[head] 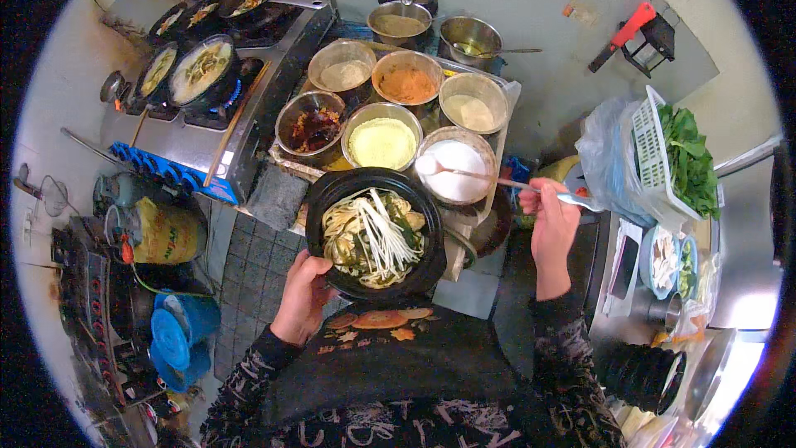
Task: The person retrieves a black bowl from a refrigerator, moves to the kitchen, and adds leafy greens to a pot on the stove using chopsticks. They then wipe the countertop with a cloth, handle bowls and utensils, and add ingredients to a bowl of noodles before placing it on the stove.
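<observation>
My left hand grips the rim of a black clay pot at its lower left. Inside the pot lie enoki mushrooms over noodles and dark greens. My right hand is closed around the handle of a long spoon. The spoon's bowl, filled with white powder, is over a steel bowl of white powder, just beyond the pot. Left of that bowl stands a steel bowl of pale yellow granules. A bowl of dark red sauce sits at the tray's left.
A gas stove at left carries several black pots, one pot over a lit blue flame. Chopsticks lie along its edge. More seasoning bowls, including orange powder, stand behind. At right is a white basket of leafy greens.
</observation>
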Available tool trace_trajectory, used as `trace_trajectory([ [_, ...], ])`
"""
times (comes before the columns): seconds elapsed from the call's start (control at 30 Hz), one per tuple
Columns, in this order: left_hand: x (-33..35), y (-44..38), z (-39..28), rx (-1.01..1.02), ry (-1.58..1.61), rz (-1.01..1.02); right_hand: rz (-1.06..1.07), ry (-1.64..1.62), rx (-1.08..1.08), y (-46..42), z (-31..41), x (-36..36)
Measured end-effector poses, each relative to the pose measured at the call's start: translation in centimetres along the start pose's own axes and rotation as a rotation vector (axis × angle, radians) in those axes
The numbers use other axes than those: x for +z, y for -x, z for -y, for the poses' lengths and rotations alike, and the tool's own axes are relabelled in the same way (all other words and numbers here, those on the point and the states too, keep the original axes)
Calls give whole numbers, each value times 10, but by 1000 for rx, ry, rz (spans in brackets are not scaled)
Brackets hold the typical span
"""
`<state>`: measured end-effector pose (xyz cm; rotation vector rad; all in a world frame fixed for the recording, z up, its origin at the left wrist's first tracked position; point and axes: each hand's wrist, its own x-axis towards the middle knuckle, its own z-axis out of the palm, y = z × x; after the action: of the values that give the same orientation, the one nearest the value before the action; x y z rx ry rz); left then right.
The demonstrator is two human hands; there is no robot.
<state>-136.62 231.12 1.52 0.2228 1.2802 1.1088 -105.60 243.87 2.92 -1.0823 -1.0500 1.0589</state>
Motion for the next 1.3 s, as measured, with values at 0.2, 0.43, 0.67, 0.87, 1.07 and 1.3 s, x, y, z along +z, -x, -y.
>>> trace_trajectory([
  [0.2, 18, -1, -6, 18, 36, 80, 69, 200, -88, 5, 4, 10],
  [0.43, 14, 4, -2, 32, 75, 72, 63, 283, 92, -1, -32, 1],
  [0.67, 19, 6, -7, 28, 36, 36, -48, 6, 32, -7, -4, 5],
  [0.87, 20, 2, -5, 75, 97, 9, 152, 117, -85, -8, 5, 49],
  [1.07, 3, 7, 0, 115, 188, -36, 329, 197, -62, -31, -51, 76],
  [1.3, -2, 16, -10, 137, 149, -165, 162, 10, 124, -54, -54, 62],
])
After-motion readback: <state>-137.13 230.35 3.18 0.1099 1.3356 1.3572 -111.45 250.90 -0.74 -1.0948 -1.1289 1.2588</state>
